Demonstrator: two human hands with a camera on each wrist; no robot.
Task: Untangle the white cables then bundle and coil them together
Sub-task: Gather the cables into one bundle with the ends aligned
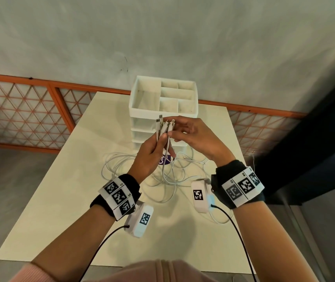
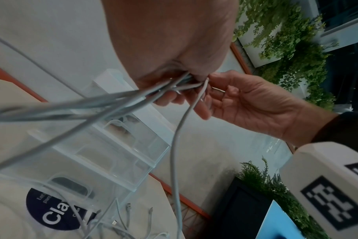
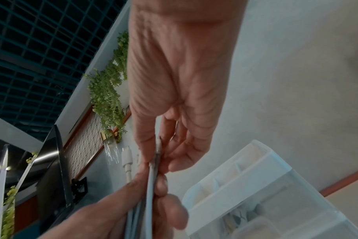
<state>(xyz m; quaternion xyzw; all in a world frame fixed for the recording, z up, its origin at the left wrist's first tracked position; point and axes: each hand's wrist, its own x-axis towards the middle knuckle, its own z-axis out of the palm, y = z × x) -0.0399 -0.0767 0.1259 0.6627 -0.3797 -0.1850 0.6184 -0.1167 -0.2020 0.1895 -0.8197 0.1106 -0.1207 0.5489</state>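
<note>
Several white cables (image 1: 163, 129) are gathered upright above the table, connector ends pointing up. My left hand (image 1: 160, 140) grips them in a bundle just below the plugs. My right hand (image 1: 174, 129) pinches one cable's plug end beside the others. The rest of the cables hang down into tangled loops (image 1: 158, 178) on the table. In the left wrist view the cables (image 2: 112, 103) run out of my left fist, and the right hand (image 2: 245, 103) holds one strand (image 2: 175, 145). In the right wrist view one white plug (image 3: 126, 156) stands above the left hand (image 3: 133, 203).
A white drawer organiser (image 1: 134, 94) with open top compartments stands at the table's far side, right behind the hands. A round purple sticker (image 1: 165, 160) lies under the cables. The cream table (image 1: 61, 200) ends near an orange-framed mesh fence (image 1: 30, 119). Loose plug ends (image 2: 129, 208) lie on the table.
</note>
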